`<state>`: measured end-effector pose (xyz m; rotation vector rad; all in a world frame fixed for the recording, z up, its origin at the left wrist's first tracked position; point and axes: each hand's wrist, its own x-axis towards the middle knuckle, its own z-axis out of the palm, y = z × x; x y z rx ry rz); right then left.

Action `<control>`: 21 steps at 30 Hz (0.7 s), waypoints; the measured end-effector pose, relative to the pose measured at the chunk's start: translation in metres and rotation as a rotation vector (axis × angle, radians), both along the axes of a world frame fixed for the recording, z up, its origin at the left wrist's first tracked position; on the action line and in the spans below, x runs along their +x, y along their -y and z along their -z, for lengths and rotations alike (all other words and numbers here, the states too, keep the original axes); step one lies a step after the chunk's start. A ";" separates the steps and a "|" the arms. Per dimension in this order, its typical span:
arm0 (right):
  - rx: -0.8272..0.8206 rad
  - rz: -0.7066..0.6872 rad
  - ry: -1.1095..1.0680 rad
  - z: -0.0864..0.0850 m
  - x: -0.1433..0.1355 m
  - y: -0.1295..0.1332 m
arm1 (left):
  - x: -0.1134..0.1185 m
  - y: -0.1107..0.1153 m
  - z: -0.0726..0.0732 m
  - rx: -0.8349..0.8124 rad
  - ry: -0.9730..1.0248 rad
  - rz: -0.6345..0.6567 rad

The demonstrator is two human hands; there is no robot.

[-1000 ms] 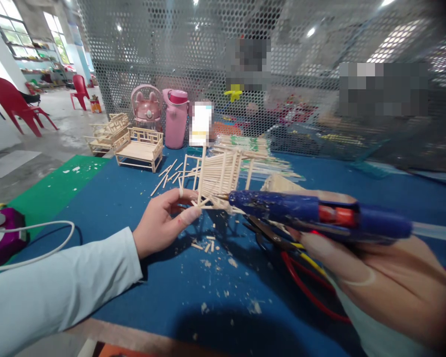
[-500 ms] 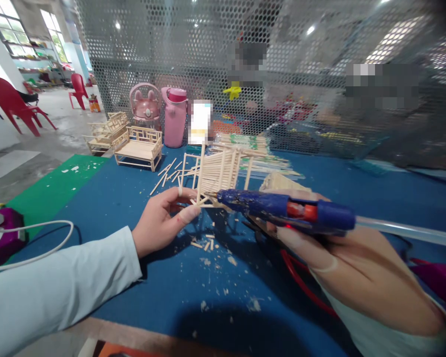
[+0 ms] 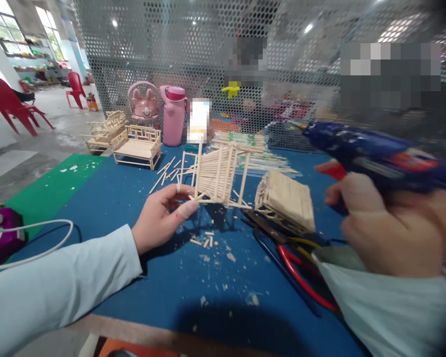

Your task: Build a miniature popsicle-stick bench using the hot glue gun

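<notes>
My left hand (image 3: 166,213) pinches the lower left corner of a small frame of thin wooden sticks (image 3: 217,173), tilted above the blue table. Slats fill the frame's middle, and open posts stand at its sides. At the right, my right hand (image 3: 390,218) is wrapped round a blue glue gun (image 3: 371,151), slightly blurred. Its nozzle points left and sits well apart from the stick frame. Between the two hands lies a block-shaped bundle of pale wood (image 3: 288,198). Pliers with red handles (image 3: 290,265) rest in front of it.
Two miniature stick benches (image 3: 137,148) stand at the back left, near a pink bottle (image 3: 174,116). Loose sticks (image 3: 167,173) and packs of sticks (image 3: 263,161) lie behind the frame. A perforated metal screen (image 3: 152,44) closes off the back. A purple power strip (image 3: 9,235) sits left.
My right hand has lifted the glue gun away from the frame's lower corner, up and to the right. The wood bundle and pliers now show more fully. My left hand stays nearly still.
</notes>
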<state>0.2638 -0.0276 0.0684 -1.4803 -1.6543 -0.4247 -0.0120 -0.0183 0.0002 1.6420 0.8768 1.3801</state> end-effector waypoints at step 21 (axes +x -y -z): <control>-0.795 -0.699 0.449 0.005 -0.072 0.047 | -0.002 -0.013 -0.004 -0.027 0.059 -0.076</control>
